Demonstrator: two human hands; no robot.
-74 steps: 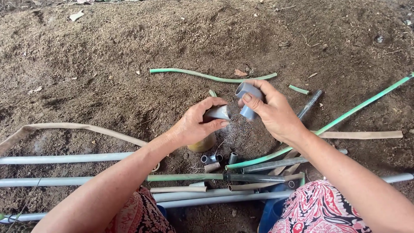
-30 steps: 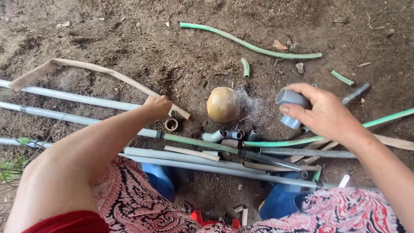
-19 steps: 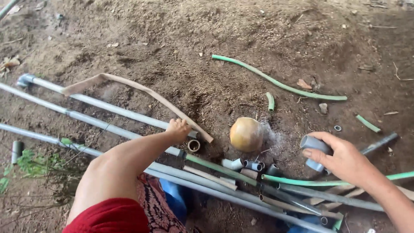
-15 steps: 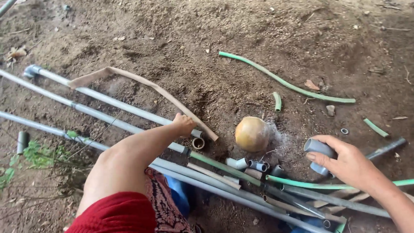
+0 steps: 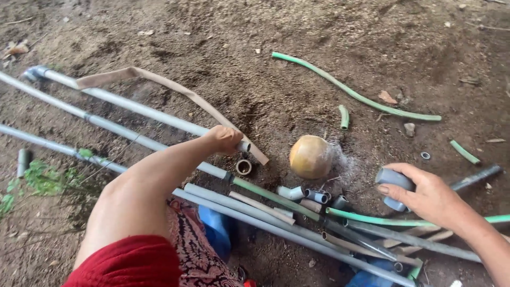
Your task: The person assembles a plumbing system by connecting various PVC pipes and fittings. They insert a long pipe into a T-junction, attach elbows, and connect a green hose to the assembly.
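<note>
Nearest the person, loose grey pipes (image 5: pixel 276 220) and small elbow fittings (image 5: pixel 305 194) lie unjoined on the dirt, so by the look of it most of the fitting work remains. At the right, the right hand (image 5: pixel 430 199) is wrapped around a grey pipe coupling (image 5: pixel 393 183). Farther out, the left hand (image 5: pixel 223 139) closes on the end of a long grey pipe (image 5: pixel 133 109), well apart from the coupling, beside a small ring (image 5: pixel 244 167) and a round yellow-brown ball (image 5: pixel 311 157).
</note>
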